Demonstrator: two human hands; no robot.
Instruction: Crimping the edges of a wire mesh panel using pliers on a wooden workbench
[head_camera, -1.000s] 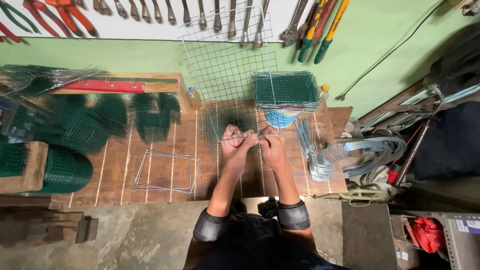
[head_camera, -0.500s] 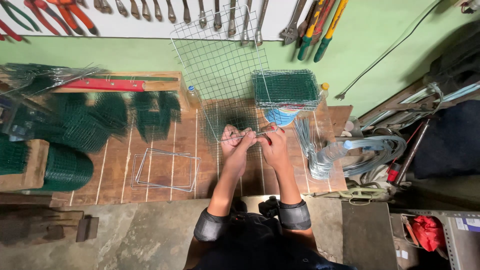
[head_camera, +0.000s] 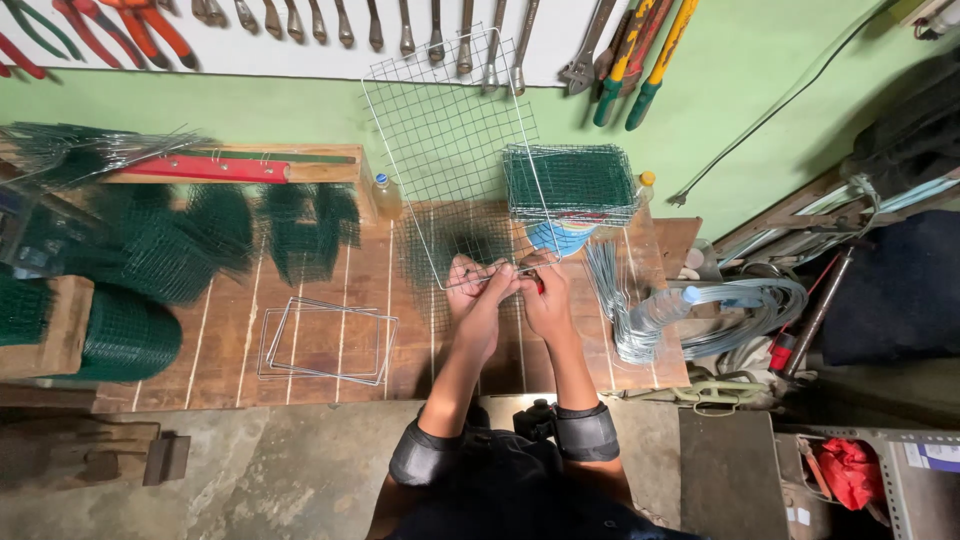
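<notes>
Gripping one wire mesh panel (head_camera: 445, 130) at its near edge, both hands at a wooden workbench (head_camera: 330, 300).
Left hand (head_camera: 478, 290) and right hand (head_camera: 545, 295), fingers pinched shut on the panel's frame, which tilts up toward a green wall (head_camera: 760, 90). One stack of green mesh panels (head_camera: 570, 182); two small bottles; one set of bare wire frames (head_camera: 325, 340); hung tools above.

A single head-worn camera looks almost straight down from well above the wooden counter (head_camera: 330, 300), facing the green wall (head_camera: 760, 90) that fills the top of the frame. The person's arms rise from the bottom centre, and the concrete floor (head_camera: 250, 480) takes the lower left. The view is wide, not close.
</notes>
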